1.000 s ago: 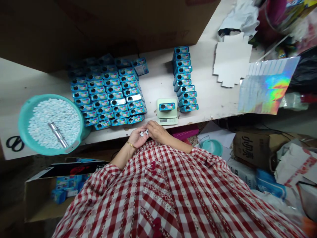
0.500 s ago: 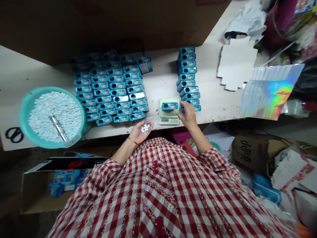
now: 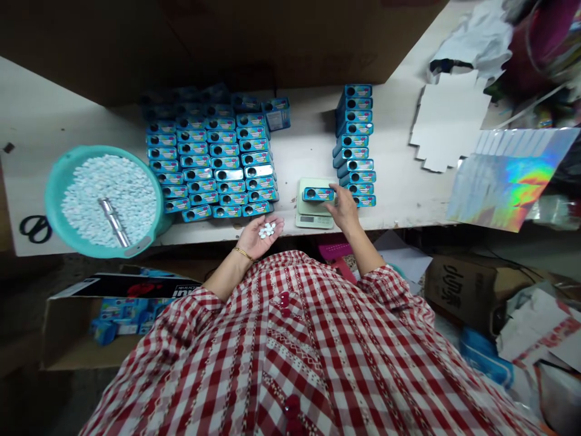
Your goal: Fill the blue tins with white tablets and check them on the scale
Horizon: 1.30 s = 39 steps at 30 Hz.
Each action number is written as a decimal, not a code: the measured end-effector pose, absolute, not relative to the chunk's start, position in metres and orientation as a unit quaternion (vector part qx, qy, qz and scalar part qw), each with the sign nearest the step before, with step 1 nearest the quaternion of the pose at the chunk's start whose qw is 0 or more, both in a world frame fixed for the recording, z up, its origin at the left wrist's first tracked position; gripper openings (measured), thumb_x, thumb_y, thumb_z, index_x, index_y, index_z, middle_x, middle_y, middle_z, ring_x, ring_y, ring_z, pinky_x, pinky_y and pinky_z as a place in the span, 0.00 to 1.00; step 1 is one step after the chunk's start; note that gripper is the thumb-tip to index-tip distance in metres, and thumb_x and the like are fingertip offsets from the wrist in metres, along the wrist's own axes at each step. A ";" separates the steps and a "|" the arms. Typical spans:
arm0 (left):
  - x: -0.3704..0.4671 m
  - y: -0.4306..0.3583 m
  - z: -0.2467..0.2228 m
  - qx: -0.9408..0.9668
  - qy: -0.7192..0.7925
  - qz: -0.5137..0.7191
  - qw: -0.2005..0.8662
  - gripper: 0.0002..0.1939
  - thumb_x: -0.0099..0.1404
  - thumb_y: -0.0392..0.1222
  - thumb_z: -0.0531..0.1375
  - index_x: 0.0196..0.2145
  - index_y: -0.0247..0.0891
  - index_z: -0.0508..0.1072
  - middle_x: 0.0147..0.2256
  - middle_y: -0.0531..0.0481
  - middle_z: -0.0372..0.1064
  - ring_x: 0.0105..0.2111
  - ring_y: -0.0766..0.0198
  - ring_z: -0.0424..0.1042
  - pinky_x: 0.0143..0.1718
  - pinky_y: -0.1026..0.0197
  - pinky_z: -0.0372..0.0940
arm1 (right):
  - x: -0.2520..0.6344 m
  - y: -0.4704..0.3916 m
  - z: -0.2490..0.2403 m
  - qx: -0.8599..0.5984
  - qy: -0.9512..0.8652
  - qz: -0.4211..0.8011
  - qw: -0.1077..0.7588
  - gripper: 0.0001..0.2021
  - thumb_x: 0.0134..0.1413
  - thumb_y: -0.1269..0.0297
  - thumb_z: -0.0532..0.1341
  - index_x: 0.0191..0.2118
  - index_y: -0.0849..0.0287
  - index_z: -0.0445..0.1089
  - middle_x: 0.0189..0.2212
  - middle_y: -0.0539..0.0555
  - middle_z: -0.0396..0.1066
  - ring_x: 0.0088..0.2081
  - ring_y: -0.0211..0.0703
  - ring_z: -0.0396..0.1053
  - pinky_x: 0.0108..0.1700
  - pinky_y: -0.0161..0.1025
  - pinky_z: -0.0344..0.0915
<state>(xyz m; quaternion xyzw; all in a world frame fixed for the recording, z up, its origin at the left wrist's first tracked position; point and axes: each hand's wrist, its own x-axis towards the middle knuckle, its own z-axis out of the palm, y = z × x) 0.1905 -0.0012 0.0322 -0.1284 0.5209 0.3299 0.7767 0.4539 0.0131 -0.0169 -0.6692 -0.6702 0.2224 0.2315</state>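
Observation:
My left hand (image 3: 259, 235) lies palm up at the table's front edge, cupped under several small white candies (image 3: 267, 229). A blue candy tin (image 3: 318, 194) with a dark round spot on its top stands on a pale green digital scale (image 3: 314, 222). My right hand (image 3: 345, 211) has its thumb and fingers around the right end of this tin. A turquoise basin (image 3: 53, 197) at the left holds a heap of similar white candies (image 3: 131, 181), with a metal scoop-like tube (image 3: 113, 223) lying on them.
Rows of blue tins (image 3: 224, 161) stand left of the scale, and a single column of tins (image 3: 357, 140) stands to its right. A large cardboard box (image 3: 227, 42) rises behind. Black scissors (image 3: 36, 229), a white cardboard cutout (image 3: 447, 118) and a shiny rainbow sheet (image 3: 517, 181) lie on the table.
My right hand has moved left from beside the scale onto the tin's right end. My left hand still holds the candies, its palm a little more spread. The whole view has shifted slightly.

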 end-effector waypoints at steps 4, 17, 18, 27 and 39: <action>0.189 0.001 0.032 -0.124 0.513 0.331 0.782 0.16 0.65 0.38 0.49 0.43 0.28 0.72 0.32 0.39 0.75 0.34 0.61 0.76 0.35 0.61 0.71 | 0.451 0.015 -0.019 -0.679 -0.657 0.232 0.232 0.23 0.50 0.68 0.60 0.54 0.60 0.61 0.49 0.60 0.67 0.50 0.50 0.64 0.53 0.48 0.62; 0.218 0.030 0.023 -0.121 0.492 0.371 0.778 0.16 0.66 0.37 0.49 0.45 0.27 0.71 0.29 0.41 0.74 0.31 0.62 0.74 0.36 0.61 0.69 | 0.428 0.020 0.033 -0.565 -0.761 0.180 0.264 0.16 0.56 0.58 0.56 0.49 0.58 0.64 0.42 0.58 0.69 0.44 0.50 0.65 0.47 0.46 0.62; 0.222 0.036 0.022 -0.117 0.486 0.379 0.779 0.15 0.66 0.37 0.49 0.44 0.28 0.71 0.27 0.43 0.73 0.30 0.62 0.74 0.36 0.61 0.69 | 0.422 0.019 0.047 -0.549 -0.785 0.157 0.240 0.17 0.57 0.60 0.56 0.51 0.58 0.64 0.43 0.58 0.69 0.44 0.50 0.64 0.47 0.46 0.60; 0.237 0.052 0.022 -0.105 0.447 0.389 0.799 0.16 0.67 0.38 0.48 0.40 0.27 0.73 0.23 0.46 0.71 0.25 0.65 0.70 0.31 0.62 0.66 | 0.399 0.022 0.085 -0.477 -0.877 0.013 0.049 0.15 0.57 0.67 0.54 0.50 0.59 0.66 0.39 0.58 0.70 0.39 0.49 0.59 0.38 0.43 0.54; 0.234 0.050 0.020 -0.138 0.451 0.402 0.785 0.13 0.66 0.35 0.50 0.37 0.28 0.74 0.23 0.46 0.71 0.25 0.65 0.71 0.32 0.62 0.68 | 0.419 0.021 0.054 -0.531 -0.829 0.102 0.141 0.16 0.57 0.64 0.55 0.51 0.59 0.64 0.41 0.58 0.69 0.42 0.51 0.62 0.43 0.44 0.60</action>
